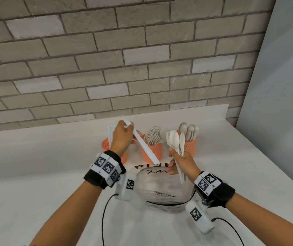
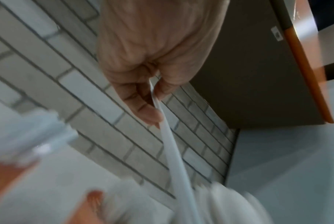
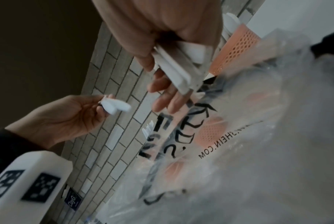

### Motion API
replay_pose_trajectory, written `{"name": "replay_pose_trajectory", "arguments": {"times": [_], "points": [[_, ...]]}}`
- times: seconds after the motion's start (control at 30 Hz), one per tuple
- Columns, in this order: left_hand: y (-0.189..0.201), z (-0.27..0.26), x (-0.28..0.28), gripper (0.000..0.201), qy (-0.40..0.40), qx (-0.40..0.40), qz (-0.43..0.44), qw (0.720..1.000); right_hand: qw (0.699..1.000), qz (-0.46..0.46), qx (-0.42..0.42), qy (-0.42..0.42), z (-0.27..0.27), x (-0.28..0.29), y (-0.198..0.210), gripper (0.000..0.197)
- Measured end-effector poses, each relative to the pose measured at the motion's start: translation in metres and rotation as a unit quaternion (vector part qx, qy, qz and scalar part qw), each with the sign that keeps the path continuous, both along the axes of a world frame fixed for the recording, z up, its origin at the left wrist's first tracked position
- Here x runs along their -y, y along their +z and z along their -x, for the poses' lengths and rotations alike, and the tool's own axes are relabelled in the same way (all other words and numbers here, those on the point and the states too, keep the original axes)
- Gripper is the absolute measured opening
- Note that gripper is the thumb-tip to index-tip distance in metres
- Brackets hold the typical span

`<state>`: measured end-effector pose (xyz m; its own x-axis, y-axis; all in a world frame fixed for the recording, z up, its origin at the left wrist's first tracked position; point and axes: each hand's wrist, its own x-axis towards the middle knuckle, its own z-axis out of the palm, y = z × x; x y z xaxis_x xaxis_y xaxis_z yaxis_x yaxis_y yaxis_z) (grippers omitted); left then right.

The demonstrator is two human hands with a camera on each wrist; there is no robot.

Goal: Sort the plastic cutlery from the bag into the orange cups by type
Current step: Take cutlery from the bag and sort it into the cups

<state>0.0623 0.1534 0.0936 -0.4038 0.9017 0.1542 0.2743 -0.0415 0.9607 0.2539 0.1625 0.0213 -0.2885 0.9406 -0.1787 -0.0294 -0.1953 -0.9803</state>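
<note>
1. Our left hand (image 1: 122,137) pinches one end of a white plastic knife (image 1: 145,146) between thumb and fingers; the knife slants down to the right, its low end at the mouth of the bag (image 1: 159,187). The left wrist view shows the same pinch, thumb on one side, fingers curled on the other.
2. Our right hand (image 1: 181,164) is closed round a bundle of white spoons (image 1: 175,141), bowls up, handles sticking out below the fist. In the right wrist view the thumb and curled fingers clamp the flat handles; two fingers stick out looser beneath.
3. The bag is clear plastic with black lettering and lies on the white counter (image 1: 53,157), between our wrists and just in front of the cups. We can't tell what is left inside.
4. Three orange mesh cups stand in a row behind the bag, near the brick wall (image 1: 124,59): left cup (image 1: 106,144) partly hidden by our left hand, with white pieces sticking up, type unclear; middle cup (image 1: 155,150) holds forks; right cup (image 1: 191,144) holds spoons.
5. Both wrists wear black straps with marker-tagged white camera units; cables trail toward us.
</note>
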Motion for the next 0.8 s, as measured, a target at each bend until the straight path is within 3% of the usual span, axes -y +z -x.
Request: {"name": "replay_pose_trajectory", "arguments": {"times": [0.1,0.2,0.27,0.4,0.53,0.8], "points": [[0.016,0.042,-0.008,0.011,0.076,-0.067,-0.076,0.992,0.999,-0.015,0.028,-0.004,-0.003,-0.002,0.005,0.030],[0.022,0.086,-0.021,0.014,0.166,-0.176,-0.135,0.961,0.999,-0.016,0.033,0.029,-0.005,-0.003,0.010,0.030],[0.019,0.104,-0.028,0.019,0.183,-0.226,-0.141,0.946,0.998,0.016,0.013,0.059,-0.005,-0.002,0.014,0.026],[-0.006,0.117,-0.032,0.031,0.163,-0.306,-0.100,0.933,0.993,0.062,-0.017,0.102,-0.003,0.001,0.018,0.022],[-0.037,0.120,-0.039,0.047,0.143,-0.323,-0.034,0.935,0.990,0.086,-0.037,0.107,-0.003,0.002,0.018,0.013],[-0.077,0.117,-0.048,0.045,0.127,-0.348,0.062,0.927,0.988,0.090,-0.042,0.122,-0.003,0.000,0.019,0.008]]}}
